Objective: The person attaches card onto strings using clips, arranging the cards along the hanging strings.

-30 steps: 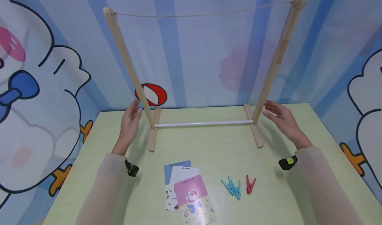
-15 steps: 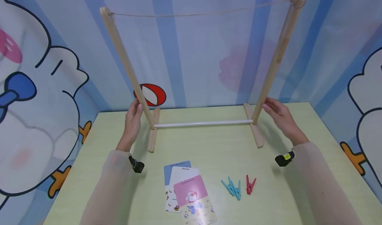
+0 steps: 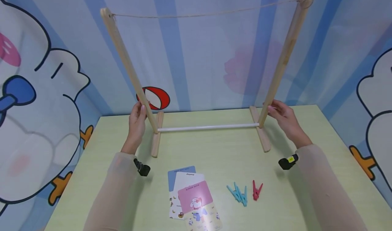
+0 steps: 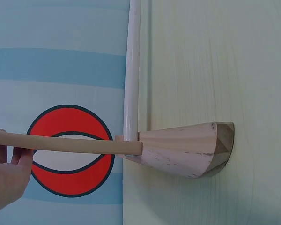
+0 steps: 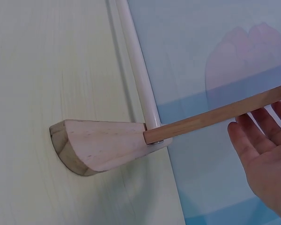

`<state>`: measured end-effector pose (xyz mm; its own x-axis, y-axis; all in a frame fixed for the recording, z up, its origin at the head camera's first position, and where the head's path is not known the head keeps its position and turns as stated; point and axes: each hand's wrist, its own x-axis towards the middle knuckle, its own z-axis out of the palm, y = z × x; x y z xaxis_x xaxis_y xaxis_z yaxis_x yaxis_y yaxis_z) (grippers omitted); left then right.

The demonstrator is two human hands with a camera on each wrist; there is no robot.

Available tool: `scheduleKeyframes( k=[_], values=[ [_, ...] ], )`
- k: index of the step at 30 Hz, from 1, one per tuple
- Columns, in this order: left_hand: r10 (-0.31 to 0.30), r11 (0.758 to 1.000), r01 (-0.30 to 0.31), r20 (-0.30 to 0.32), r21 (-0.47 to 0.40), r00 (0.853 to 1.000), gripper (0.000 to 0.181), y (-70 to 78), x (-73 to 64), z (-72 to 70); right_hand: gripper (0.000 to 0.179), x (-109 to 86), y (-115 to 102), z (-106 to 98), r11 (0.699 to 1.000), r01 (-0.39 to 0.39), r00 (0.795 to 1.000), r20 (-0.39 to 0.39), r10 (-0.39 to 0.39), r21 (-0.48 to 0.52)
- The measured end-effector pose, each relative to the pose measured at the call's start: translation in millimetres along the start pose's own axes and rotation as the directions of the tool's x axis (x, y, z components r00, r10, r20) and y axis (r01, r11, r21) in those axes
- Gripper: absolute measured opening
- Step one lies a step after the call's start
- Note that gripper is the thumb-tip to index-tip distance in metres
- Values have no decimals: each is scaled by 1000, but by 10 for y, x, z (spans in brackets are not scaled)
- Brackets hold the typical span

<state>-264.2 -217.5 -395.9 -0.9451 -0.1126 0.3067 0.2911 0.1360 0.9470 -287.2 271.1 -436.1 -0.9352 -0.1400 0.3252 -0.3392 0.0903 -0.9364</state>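
Observation:
A wooden frame stands near the back of the table, with twine [image 3: 196,16] strung between the tops of its two posts. My left hand [image 3: 136,124] grips the lower part of the left post [image 3: 125,59], thumb in front and fingers reaching behind. On the other side, my right hand [image 3: 286,120] holds the right post [image 3: 284,54] low down, its thumb at the near face. A white rod [image 3: 208,127] joins the two wooden feet, the left foot [image 4: 178,150] and the right foot [image 5: 103,145], which rest flat on the table.
Overlapping cards lie at the front: a blue card [image 3: 171,180], a white card [image 3: 186,179] and a pink card [image 3: 196,192]. Beside them are light blue clothespins [image 3: 239,193] and a red clothespin [image 3: 256,190]. A printed cartoon backdrop [image 3: 208,64] rises behind the table [image 3: 232,156].
Both hands have moved inward, from beside the posts to holding them. The left post's top has shifted slightly left in the view. Cards and clothespins stay where they were.

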Motion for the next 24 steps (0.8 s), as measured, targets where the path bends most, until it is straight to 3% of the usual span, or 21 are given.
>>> scheduleKeyframes(
  k=[15,24],
  values=[
    [-33,999,32,-29,-41,999,39,-26,5,4,34,-16,-184,91,999,-40,999,4,40,34],
    [-30,997,28,-28,-66,999,38,6,8,23,36,21,-54,21,997,-53,999,6,52,51]
  ],
)
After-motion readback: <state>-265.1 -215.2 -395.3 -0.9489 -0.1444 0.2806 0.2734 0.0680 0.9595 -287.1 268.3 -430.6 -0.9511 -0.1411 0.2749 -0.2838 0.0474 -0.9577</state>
